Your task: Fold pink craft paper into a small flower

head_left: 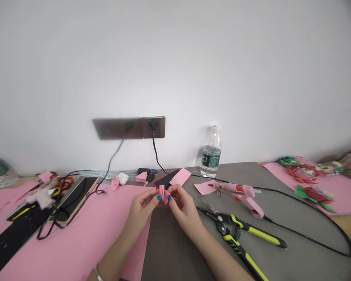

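Note:
Between my two hands is a small piece of folded pink paper (163,192), pleated on its left side. My left hand (144,203) pinches one side of it, thumb in front. On the other side, my right hand (183,203) grips it the same way; the fingertips behind the paper are hidden. Just beyond my hands lies a phone (164,180) with a pink edge, partly covered by a loose pink paper slip (180,176). A large pink sheet (105,234) spreads under my left forearm.
On the right rest a pink glue gun (248,197) with a black cord and yellow-black pliers (231,226). A water bottle (211,152) stands by the wall. Paper flowers (317,194) lie far right. At left are another phone (76,199), cables and scissors (66,182).

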A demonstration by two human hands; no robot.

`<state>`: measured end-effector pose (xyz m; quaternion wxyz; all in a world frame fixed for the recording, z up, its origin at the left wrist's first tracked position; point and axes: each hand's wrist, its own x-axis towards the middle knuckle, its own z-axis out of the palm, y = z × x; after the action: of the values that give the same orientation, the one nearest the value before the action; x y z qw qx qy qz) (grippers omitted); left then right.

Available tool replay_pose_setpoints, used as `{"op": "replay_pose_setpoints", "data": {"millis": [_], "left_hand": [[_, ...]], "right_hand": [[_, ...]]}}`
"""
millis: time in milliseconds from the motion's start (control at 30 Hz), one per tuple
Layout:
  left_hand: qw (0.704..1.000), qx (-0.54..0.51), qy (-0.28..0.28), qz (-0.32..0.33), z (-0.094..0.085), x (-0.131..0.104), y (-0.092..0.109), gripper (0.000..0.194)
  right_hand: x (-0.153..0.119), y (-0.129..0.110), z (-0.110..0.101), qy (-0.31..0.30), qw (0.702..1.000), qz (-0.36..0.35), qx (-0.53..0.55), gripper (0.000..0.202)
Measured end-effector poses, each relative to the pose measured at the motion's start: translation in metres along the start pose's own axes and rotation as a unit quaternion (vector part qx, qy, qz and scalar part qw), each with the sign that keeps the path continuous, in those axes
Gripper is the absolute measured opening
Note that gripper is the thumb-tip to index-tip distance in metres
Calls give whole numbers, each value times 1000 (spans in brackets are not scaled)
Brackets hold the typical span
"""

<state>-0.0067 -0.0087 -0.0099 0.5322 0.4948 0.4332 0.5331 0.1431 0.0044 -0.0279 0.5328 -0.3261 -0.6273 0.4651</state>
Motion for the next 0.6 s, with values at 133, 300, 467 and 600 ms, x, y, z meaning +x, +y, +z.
{"op": "replay_pose_setpoints", "data": {"millis": [133,300,467,600], "left_hand": [[1000,2,-1,-3,0,0,-1,30],[999,31,-8,14,1,-1,-3,22],[995,83,11,46,4,-2,-1,11],[994,96,17,52,5,-3,-1,11]], "right_hand": [[-1,1,0,-1,1000,-1,10,5],[-1,0,0,-3,1000,0,7,8],[-2,-3,2,-31,999,3,8,9],[-1,-2,3,-16,1000,8,23,15]]}}
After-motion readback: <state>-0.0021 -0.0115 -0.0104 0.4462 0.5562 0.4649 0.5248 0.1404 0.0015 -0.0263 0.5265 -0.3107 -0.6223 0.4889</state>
